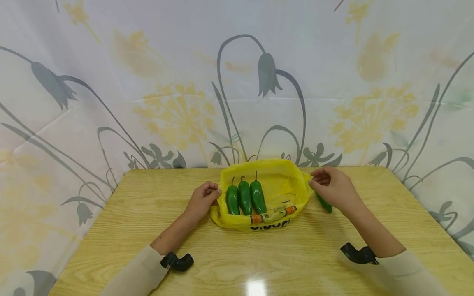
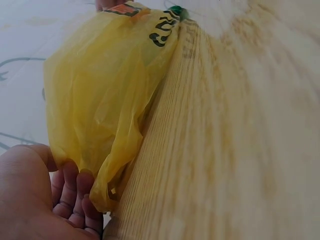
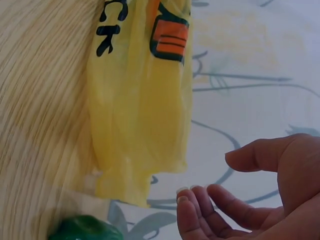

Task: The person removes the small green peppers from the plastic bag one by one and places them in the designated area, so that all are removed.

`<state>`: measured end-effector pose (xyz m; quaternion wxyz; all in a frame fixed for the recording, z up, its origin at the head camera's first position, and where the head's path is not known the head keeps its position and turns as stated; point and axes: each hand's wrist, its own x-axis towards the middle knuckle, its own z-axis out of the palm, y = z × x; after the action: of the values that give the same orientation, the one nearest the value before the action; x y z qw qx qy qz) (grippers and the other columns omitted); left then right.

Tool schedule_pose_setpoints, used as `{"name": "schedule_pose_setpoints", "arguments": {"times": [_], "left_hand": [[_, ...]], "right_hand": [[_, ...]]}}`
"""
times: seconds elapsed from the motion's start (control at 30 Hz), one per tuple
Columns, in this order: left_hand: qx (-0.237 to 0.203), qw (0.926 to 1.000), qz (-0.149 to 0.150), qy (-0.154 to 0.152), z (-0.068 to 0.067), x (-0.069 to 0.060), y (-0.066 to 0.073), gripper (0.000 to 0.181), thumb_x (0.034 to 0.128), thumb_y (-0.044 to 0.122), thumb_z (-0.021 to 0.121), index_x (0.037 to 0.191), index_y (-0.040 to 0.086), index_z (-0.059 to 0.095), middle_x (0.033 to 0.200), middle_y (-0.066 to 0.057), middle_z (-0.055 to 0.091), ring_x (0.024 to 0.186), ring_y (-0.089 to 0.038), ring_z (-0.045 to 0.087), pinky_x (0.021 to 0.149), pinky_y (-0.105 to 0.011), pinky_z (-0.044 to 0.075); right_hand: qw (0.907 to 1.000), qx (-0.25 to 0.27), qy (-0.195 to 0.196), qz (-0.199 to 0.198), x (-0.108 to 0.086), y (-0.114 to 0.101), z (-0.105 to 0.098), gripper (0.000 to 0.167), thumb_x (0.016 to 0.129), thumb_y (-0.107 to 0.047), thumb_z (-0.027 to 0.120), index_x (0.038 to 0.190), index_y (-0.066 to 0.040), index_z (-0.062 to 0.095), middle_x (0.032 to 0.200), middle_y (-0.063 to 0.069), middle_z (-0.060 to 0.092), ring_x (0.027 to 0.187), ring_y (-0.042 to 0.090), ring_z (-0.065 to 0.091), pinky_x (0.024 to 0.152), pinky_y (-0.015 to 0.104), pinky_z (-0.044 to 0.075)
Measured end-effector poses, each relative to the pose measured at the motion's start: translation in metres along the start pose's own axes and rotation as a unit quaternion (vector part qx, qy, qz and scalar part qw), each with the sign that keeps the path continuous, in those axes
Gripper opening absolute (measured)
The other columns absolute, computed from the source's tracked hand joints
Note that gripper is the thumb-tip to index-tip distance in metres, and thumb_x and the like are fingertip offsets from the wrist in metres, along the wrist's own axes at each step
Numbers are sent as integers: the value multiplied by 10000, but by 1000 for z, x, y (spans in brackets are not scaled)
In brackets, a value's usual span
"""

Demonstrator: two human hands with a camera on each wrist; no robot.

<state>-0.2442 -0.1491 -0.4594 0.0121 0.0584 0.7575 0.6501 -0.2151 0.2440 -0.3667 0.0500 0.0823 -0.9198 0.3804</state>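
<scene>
A yellow plastic bag (image 1: 261, 224) with black lettering stands on the table, its mouth spread wide. Inside, at its left side, three green peppers (image 1: 245, 197) lie side by side with their stems toward the back. My left hand (image 1: 201, 201) pinches the bag's left edge between thumb and fingers, with the bag's folds hanging beside it in the left wrist view. My right hand (image 1: 335, 189) is by the bag's right corner; the right wrist view shows its thumb and fingers apart, holding nothing. Another green pepper (image 1: 324, 203) lies on the table beneath the right hand, partly hidden.
The wooden table (image 1: 237, 259) reaches back to a patterned curtain (image 1: 177, 82) with grey and yellow flowers. Each wrist wears a black camera mount, one on the left (image 1: 177, 262) and one on the right (image 1: 359, 253).
</scene>
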Motion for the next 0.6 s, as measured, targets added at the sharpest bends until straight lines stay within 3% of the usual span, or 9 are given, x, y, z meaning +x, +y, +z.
{"name": "schedule_pose_setpoints", "arguments": {"times": [0.13, 0.37, 0.6], "left_hand": [[10, 10000, -13, 40, 2, 0, 0, 140, 1055, 105, 631, 1124, -17, 642, 838, -7, 636, 748, -159, 573, 710, -251, 502], [-32, 10000, -46, 65, 1, -1, -1, 150, 1054, 102, 637, 1135, -24, 636, 833, -1, 628, 754, -173, 564, 712, -250, 498], [-81, 10000, -17, 25, 1, 1, -1, 146, 1053, 94, 637, 1135, -27, 633, 842, -4, 638, 760, -170, 573, 717, -248, 506]], "right_hand": [[9998, 101, -56, -150, 2, -6, 7, 353, 1044, -212, 685, 1282, 45, 640, 1161, 185, 693, 1032, 322, 685, 890, 446, 571], [9982, 311, -150, -490, 8, -17, 20, 294, 1031, -140, 688, 1256, 46, 652, 1152, 168, 700, 1015, 288, 690, 860, 318, 568], [9973, 480, -273, -491, 12, -26, 33, 267, 1021, -125, 678, 1236, 33, 652, 1145, 165, 693, 1018, 291, 684, 902, 424, 576]]}}
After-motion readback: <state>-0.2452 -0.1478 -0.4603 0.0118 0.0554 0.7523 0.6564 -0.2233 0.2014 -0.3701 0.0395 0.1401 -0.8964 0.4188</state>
